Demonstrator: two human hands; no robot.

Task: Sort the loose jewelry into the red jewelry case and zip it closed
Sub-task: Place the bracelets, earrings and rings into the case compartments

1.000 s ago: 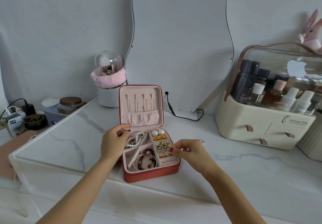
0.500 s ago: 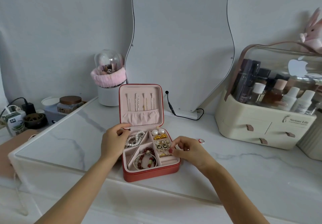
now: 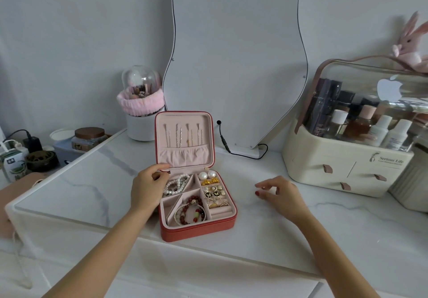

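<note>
While beside the open case (image 3: 199,226), both hands (image 3: 148,187) (image 3: 281,197) apart.

Red jewelry case (image 3: 196,228) lies open, lid (image 3: 184,141) upright, pink compartments holding pearls (image 3: 207,175), bracelets (image 3: 191,212), earrings (image 3: 214,193).

The right hand (image 3: 279,193), which a moment ago reached into the open red zip-around jewelry case (image 3: 196,226), now hovers well right of it over the white marble counter (image 3: 266,228), fingers loosely curled.
</note>
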